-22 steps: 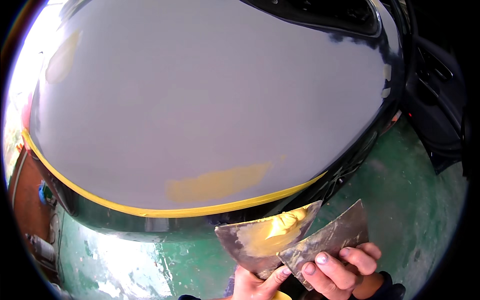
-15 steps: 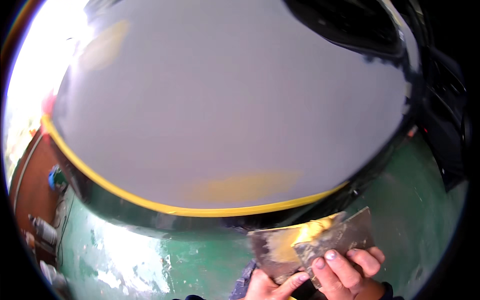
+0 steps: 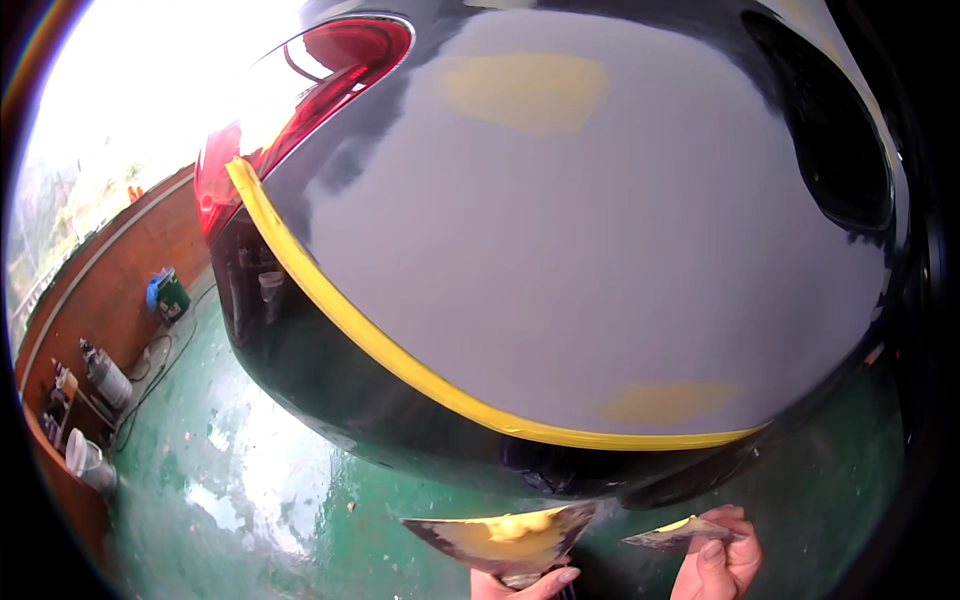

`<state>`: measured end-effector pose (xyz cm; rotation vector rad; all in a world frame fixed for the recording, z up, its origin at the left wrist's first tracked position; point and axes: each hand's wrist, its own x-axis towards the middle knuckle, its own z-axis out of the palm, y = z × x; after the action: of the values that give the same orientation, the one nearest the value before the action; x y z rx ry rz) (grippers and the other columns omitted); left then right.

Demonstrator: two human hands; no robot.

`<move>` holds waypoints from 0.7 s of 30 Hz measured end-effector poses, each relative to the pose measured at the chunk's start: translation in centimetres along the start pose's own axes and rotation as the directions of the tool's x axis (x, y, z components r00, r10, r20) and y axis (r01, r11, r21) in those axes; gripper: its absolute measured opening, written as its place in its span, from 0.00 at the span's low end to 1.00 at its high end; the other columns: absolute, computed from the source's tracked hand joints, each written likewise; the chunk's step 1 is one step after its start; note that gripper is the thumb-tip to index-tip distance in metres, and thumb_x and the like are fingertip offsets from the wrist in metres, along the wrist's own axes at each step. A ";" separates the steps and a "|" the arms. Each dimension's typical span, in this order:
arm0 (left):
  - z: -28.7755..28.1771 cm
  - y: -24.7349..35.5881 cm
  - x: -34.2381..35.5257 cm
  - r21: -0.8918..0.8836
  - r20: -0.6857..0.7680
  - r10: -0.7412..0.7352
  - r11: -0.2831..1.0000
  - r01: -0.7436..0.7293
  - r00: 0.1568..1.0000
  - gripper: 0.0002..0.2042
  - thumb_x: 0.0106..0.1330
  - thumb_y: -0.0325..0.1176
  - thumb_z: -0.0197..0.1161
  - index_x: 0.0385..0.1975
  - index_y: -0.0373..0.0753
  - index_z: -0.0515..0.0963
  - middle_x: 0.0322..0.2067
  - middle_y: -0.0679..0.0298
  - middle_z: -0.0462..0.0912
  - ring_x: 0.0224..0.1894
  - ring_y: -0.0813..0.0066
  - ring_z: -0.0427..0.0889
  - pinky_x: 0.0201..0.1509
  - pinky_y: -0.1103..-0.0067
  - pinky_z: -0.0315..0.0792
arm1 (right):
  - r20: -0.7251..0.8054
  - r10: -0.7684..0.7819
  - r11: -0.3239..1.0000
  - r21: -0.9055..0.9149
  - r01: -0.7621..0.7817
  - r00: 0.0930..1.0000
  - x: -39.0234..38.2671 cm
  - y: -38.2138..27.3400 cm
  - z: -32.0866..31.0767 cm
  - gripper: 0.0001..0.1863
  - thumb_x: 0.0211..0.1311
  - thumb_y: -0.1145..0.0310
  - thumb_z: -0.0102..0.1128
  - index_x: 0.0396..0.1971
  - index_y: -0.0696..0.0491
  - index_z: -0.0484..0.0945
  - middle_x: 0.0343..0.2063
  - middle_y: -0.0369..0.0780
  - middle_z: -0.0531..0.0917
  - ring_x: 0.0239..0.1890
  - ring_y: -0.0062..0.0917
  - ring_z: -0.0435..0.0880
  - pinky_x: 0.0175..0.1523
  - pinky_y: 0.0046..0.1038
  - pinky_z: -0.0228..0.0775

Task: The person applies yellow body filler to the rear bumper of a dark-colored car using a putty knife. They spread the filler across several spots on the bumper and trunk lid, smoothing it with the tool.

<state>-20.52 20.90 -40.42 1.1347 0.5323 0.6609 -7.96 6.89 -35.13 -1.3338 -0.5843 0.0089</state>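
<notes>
My left hand [image 3: 520,585] is closed on the lower part of a wide, dark putty spreader [image 3: 440,534], which carries a lump of yellow body filler [image 3: 525,525] on its face. In my right hand [image 3: 728,562], pinched between thumb and fingers, is a smaller putty spreader [image 3: 660,538] with some yellow filler along its edge. The two spreaders are apart, both below the car's edge. Beyond them is a car panel [image 3: 580,270] in matte grey, with a yellow filler patch [image 3: 672,402] low on it and a larger patch [image 3: 528,92] higher up. Yellow masking tape [image 3: 400,365] runs along its lower border.
A red tail light [image 3: 355,60] sits at the panel's upper left, and a dark window [image 3: 825,130] at the upper right. Along a brown wall [image 3: 120,260] stand a green container [image 3: 170,295], a spray can [image 3: 105,375] and a white bucket [image 3: 90,460]. The floor [image 3: 210,540] is green.
The two spreaders were overlapping with filler between them; now they are separated, the right hand farther right. My view has shifted, bringing the tail light and more of the wall into sight.
</notes>
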 end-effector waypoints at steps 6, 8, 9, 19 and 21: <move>-0.5 3.5 1.5 -0.174 -0.070 0.041 0.983 -0.053 0.997 0.13 0.58 0.21 0.71 0.41 0.34 0.77 0.25 0.66 0.80 0.21 0.80 0.76 0.22 0.83 0.69 | -0.039 0.004 0.996 0.088 -0.001 0.999 0.5 0.3 1.7 0.11 0.67 0.71 0.53 0.44 0.60 0.78 0.45 0.44 0.80 0.48 0.34 0.76 0.54 0.34 0.67; -0.9 4.3 1.5 -0.189 -0.084 -0.036 0.982 0.019 0.996 0.11 0.59 0.25 0.72 0.37 0.35 0.76 0.21 0.65 0.78 0.16 0.80 0.73 0.19 0.83 0.66 | -0.053 -0.098 0.993 0.061 0.101 0.994 1.9 1.4 2.6 0.10 0.65 0.67 0.53 0.41 0.50 0.82 0.42 0.35 0.81 0.45 0.33 0.72 0.45 0.31 0.63; -1.4 4.2 1.5 -0.183 -0.089 -0.020 0.983 0.003 0.996 0.10 0.60 0.26 0.71 0.36 0.35 0.76 0.20 0.65 0.77 0.15 0.79 0.72 0.18 0.83 0.66 | -0.035 -0.055 0.997 0.058 0.057 0.998 1.5 0.9 2.8 0.10 0.66 0.69 0.53 0.42 0.55 0.80 0.44 0.40 0.80 0.46 0.33 0.74 0.49 0.32 0.66; -3.8 3.0 3.7 -0.057 -0.069 0.106 0.992 -0.110 0.992 0.13 0.68 0.34 0.66 0.26 0.35 0.73 0.12 0.65 0.72 0.11 0.76 0.71 0.15 0.79 0.66 | 0.101 -0.143 0.969 -0.189 0.160 0.985 0.7 -0.6 3.9 0.11 0.69 0.73 0.51 0.43 0.65 0.76 0.46 0.51 0.80 0.49 0.34 0.78 0.58 0.33 0.69; -4.5 2.4 4.1 -0.072 -0.048 0.071 0.995 -0.074 0.996 0.13 0.69 0.34 0.65 0.25 0.35 0.72 0.12 0.65 0.70 0.11 0.75 0.70 0.15 0.78 0.67 | 0.113 -0.143 0.964 -0.209 0.164 0.983 0.8 -0.6 3.8 0.11 0.69 0.73 0.51 0.43 0.65 0.76 0.45 0.50 0.81 0.49 0.35 0.78 0.58 0.34 0.69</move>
<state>-21.25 27.36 -39.86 1.0755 0.5035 0.7649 -9.04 10.44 -33.85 -1.5028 -0.7878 -0.1209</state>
